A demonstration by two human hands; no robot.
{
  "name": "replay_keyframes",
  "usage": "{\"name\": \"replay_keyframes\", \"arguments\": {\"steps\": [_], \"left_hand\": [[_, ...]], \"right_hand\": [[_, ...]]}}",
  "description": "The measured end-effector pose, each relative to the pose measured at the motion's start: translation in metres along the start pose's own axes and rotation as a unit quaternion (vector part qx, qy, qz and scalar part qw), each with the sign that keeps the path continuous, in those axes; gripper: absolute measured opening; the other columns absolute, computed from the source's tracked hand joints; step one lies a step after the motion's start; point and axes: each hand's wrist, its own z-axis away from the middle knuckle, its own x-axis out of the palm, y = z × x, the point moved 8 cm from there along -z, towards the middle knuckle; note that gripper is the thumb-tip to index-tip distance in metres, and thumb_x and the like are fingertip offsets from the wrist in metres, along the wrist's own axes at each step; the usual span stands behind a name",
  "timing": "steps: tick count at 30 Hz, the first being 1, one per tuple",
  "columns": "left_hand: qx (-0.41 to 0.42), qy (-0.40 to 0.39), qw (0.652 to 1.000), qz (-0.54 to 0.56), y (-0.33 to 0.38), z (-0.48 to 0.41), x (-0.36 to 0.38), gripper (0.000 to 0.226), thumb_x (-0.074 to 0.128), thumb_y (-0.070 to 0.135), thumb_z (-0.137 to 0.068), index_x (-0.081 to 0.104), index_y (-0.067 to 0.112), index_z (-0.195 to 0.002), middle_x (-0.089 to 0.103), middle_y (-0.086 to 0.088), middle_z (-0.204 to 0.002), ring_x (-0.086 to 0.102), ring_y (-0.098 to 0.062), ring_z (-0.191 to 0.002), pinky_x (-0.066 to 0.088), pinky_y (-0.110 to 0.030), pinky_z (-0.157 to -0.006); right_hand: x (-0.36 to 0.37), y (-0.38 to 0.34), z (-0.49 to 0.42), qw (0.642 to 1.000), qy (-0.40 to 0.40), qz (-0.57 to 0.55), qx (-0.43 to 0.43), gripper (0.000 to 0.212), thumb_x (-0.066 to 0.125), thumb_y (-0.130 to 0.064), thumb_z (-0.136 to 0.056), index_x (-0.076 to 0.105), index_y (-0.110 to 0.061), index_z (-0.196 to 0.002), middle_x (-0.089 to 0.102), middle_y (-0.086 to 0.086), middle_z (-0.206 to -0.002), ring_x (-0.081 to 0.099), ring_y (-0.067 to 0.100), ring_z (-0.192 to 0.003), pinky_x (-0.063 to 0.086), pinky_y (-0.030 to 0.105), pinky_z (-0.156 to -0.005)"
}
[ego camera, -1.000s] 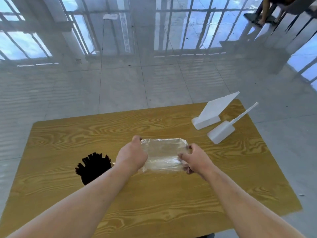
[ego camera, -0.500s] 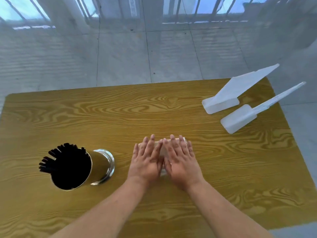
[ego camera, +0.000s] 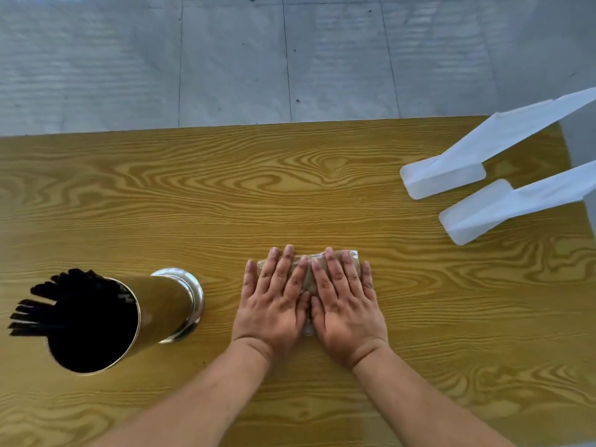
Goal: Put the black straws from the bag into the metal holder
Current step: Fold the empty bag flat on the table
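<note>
Judged close to finished: a dense bunch of black straws [ego camera: 64,295] already standing in the metal holder [ego camera: 164,304], thin matte tips fanned out past the left of its rim. No straw visible in the bag [ego camera: 305,279], by the look of it emptied, folded small and pinned flat to the counter [ego camera: 290,188] near the holder's right, not touching it. Clear, crinkly film, glinting beyond the fingertips and in the slit between the two palms; otherwise hidden. Left grip [ego camera: 274,304] and right grip [ego camera: 346,311] both spread flat, side by side and touching, fingers straight, pressing down on the film rather than curling round anything. Probably nothing left beyond setting the bag aside, though impossible to rule out a straw under the palms. Holder: a polished cylinder on a flared, mirror-bright foot, wood grain reflected along its wall, dark inside. Counter: glossy yellow wood-grain laminate. Well apart at the far right, a farther white plastic piece [ego camera: 445,175] and a nearer white plastic piece [ego camera: 483,211], each with a flat rounded end and a long tapering stem. Beyond the edge, grey tiled floor [ego camera: 225,59].
</note>
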Motion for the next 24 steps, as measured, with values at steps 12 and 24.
{"name": "replay_keyframes", "arguments": {"steps": [12,24], "left_hand": [[-0.026,-0.109,0.993,-0.023,-0.002,0.0,0.014,0.066,0.005,0.053,-0.105,-0.015,0.034,-0.165,-0.036,0.005,-0.17,-0.035,-0.018,-0.155,-0.018,-0.053,-0.126],[0.03,-0.073,0.996,0.03,0.01,0.003,-0.13,0.062,0.049,0.042,-0.103,0.037,0.022,-0.16,0.037,-0.006,-0.168,0.028,-0.028,-0.157,0.02,-0.048,-0.128]], "right_hand": [[0.016,0.005,0.0,0.993,-0.115,0.013,0.038,0.067,0.0,-0.053,-0.104,-0.028,-0.035,-0.162,-0.035,-0.006,-0.172,-0.038,0.021,-0.158,-0.029,0.046,-0.125],[-0.078,-0.046,-0.017,0.992,-0.089,-0.031,0.087,0.074,0.052,-0.04,-0.106,0.016,-0.031,-0.17,0.012,0.001,-0.181,-0.002,0.029,-0.167,-0.001,0.055,-0.134]]}}
